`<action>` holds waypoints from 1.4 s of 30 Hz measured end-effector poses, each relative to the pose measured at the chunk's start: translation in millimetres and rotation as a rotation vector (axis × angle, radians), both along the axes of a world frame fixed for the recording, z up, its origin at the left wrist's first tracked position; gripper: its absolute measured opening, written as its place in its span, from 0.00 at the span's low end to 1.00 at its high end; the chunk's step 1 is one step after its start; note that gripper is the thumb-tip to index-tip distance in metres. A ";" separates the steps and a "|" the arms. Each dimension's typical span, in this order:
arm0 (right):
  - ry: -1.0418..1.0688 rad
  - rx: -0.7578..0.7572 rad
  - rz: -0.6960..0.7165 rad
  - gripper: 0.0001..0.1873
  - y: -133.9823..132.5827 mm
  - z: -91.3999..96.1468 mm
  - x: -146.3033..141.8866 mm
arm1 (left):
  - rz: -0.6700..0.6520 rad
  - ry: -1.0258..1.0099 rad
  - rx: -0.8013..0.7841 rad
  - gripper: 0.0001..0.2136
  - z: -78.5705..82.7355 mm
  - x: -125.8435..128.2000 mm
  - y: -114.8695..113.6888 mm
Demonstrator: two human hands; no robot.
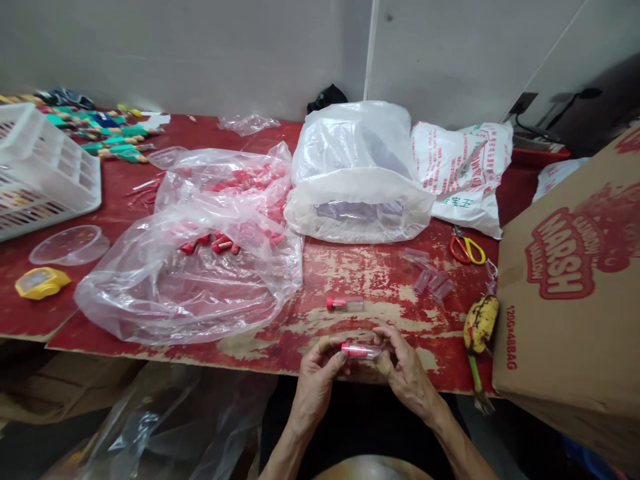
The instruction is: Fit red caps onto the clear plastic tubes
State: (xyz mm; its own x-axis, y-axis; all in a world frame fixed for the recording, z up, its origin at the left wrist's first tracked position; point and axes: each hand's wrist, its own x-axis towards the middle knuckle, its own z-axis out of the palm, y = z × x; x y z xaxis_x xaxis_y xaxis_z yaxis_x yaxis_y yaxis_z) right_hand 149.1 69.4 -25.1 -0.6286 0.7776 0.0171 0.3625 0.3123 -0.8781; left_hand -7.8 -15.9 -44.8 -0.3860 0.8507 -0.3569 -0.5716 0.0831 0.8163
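At the near edge of the worn red surface (380, 267), seen from my head camera, I hold a small clear tube with a red cap (361, 351) between both hands. Its long axis runs left to right, nearly level, with the red cap end toward my left hand (320, 370) and the clear end toward my right hand (403, 367). Both hands sit equally close to it, one at each end, so neither has to reach. My left grip is closed on the capped end, thumb and fingertips pinching it; my right grip is closed round the clear end, fingers curled over the top. How firmly either one presses I cannot tell. Just beyond my hands, a second red-capped tube (345, 304) lies on its side on the surface, also pointing left to right, apart from my fingers. Farther right lies a loose cluster of empty clear tubes (431, 275), and past them orange-handled scissors (467, 248) and a spotted banana (481, 323) beside a cardboard box (570, 293). To the left spreads a big clear plastic bag (185, 280) with red caps (215, 243) scattered inside it, well apart from my left hand. Behind the tubes a white bag (357, 177) stands open, touching the clear bag's edge. A white basket (43, 167), a clear lid (70, 244) and a small yellow object (41, 281) lie at the far left.
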 end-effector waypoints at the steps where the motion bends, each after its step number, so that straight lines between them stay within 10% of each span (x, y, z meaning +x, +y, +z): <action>1: -0.003 0.009 0.042 0.17 -0.1 0.1 1.0 | 0.012 -0.006 -0.003 0.12 -0.5 -0.5 0.0; 34: -0.028 -0.066 0.023 0.14 -3.7 3.2 8.1 | -0.036 0.058 0.028 0.11 3.0 -0.3 0.7; 42: -0.069 -0.063 -0.106 0.13 -7.2 -6.7 -1.0 | 0.031 0.385 -0.255 0.21 29.6 10.9 1.0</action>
